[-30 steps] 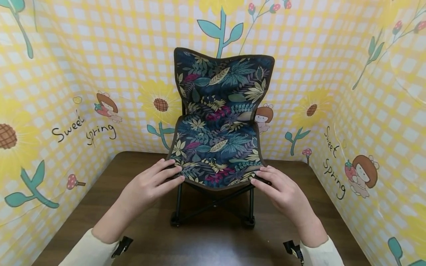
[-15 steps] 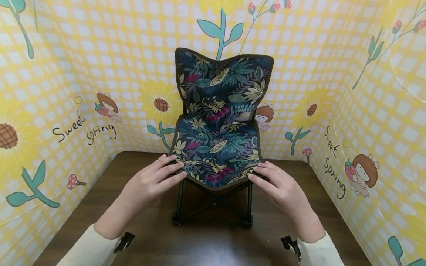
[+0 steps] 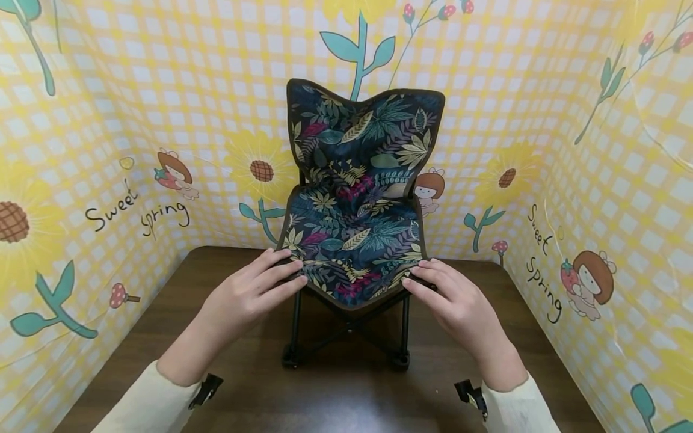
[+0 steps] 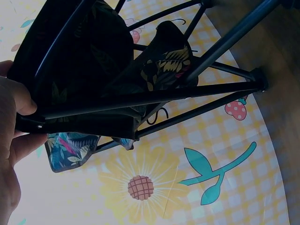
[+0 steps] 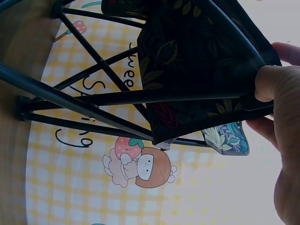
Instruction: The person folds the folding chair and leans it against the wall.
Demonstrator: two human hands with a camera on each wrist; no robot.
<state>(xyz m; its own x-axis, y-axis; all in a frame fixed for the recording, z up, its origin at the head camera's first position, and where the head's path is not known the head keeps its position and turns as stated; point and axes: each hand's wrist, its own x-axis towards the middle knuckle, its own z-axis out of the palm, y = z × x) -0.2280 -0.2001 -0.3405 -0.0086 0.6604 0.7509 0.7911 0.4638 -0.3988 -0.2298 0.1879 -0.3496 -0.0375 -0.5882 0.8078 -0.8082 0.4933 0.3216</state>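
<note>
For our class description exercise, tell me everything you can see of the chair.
The chair stands open and upright on the brown table, its front towards the camera. Its dark, fabric-looking cover has brown edging and leaves in teal, yellow and pink. Below are thin dark legs and crossed bars. The left hand and right hand grip the seat's front corners.

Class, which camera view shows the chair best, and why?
The head view: it shows the chair from backrest to front feet, its leafy print clear. Both wrist views, cut off by their edges, show mostly its dark underside and legs.
</note>
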